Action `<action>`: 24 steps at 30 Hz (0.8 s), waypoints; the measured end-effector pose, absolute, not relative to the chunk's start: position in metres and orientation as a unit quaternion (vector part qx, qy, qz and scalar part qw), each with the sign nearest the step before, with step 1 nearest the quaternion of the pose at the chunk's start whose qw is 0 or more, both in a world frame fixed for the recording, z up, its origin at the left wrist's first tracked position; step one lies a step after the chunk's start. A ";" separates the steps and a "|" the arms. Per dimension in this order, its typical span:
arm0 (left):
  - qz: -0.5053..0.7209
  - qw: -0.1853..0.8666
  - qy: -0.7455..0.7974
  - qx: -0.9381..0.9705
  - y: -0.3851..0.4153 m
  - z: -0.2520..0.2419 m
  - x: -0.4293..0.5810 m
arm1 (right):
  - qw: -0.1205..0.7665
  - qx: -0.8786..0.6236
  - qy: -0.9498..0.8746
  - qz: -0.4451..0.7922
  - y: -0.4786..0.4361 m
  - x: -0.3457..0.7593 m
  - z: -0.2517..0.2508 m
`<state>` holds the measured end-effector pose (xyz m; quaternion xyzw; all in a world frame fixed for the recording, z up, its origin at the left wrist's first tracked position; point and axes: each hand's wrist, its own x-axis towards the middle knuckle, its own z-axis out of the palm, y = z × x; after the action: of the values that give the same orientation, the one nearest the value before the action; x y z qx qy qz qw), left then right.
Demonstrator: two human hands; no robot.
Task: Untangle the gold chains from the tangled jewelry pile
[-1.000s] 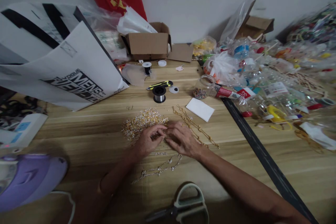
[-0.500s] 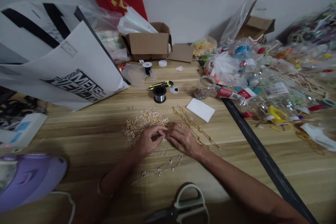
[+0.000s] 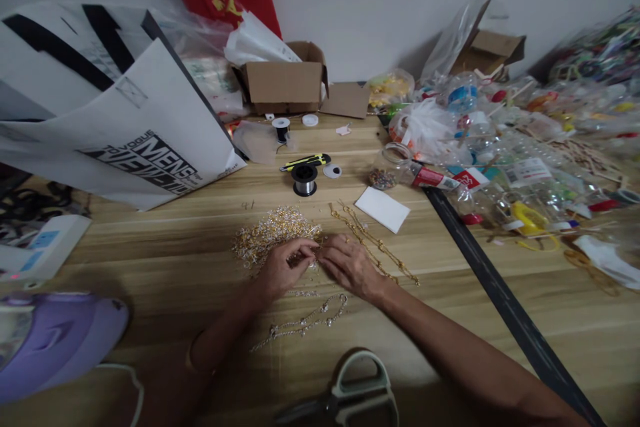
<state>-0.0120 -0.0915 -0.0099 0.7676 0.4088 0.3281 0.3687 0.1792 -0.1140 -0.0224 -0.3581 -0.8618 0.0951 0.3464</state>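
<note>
My left hand (image 3: 284,268) is closed in a pinch at the near right edge of a pile of small gold and silver pieces (image 3: 273,230). Fingertip to fingertip with it, my right hand (image 3: 347,263) is closed too, its fingers bent over. Whatever sits between the fingertips is too small to make out. Gold beaded chains (image 3: 373,247) lie just beyond and right of my right hand. Nearer to me, a silver chain with beads (image 3: 305,325) rests in a loop on the wooden table (image 3: 190,253).
Scissors (image 3: 363,387) lie at the front edge. Behind the pile are a wire spool (image 3: 305,180), a yellow-black utility knife (image 3: 306,161), a white card (image 3: 382,209) and a bead jar (image 3: 390,165). A purple iron (image 3: 55,347) stands left; plastic bottles (image 3: 530,173) crowd the right.
</note>
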 end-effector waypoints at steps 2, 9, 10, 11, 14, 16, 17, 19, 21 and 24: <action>0.345 0.373 0.423 0.751 -0.091 -0.011 -0.012 | 0.353 -0.364 -0.856 0.099 -0.114 0.179 -0.023; 0.408 0.313 0.484 0.707 -0.085 -0.010 -0.017 | 0.373 -0.384 -0.837 0.117 -0.114 0.179 -0.024; 0.409 0.301 0.486 0.712 -0.084 -0.009 -0.018 | 0.378 -0.384 -0.834 0.118 -0.114 0.179 -0.024; 0.407 0.287 0.484 0.719 -0.083 -0.009 -0.019 | 0.382 -0.385 -0.832 0.119 -0.114 0.179 -0.023; 0.391 0.252 0.459 0.757 -0.079 -0.009 -0.021 | 0.388 -0.390 -0.826 0.124 -0.114 0.180 -0.022; 0.374 0.235 0.436 0.784 -0.077 -0.009 -0.023 | 0.387 -0.395 -0.823 0.129 -0.114 0.180 -0.021; 0.363 0.228 0.426 0.797 -0.075 -0.010 -0.024 | 0.387 -0.397 -0.822 0.132 -0.114 0.180 -0.020; 0.334 0.217 0.411 0.820 -0.073 -0.011 -0.026 | 0.386 -0.402 -0.820 0.131 -0.114 0.180 -0.019; 0.305 0.203 0.405 0.838 -0.072 -0.012 -0.028 | 0.389 -0.402 -0.819 0.128 -0.114 0.180 -0.018; 0.277 0.181 0.404 0.853 -0.072 -0.011 -0.030 | 0.395 -0.401 -0.817 0.130 -0.114 0.179 -0.017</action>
<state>-0.0302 -0.0717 -0.0108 0.8529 0.4039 0.2768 0.1811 0.1793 -0.1139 -0.0173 -0.4007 -0.8166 0.1300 0.3946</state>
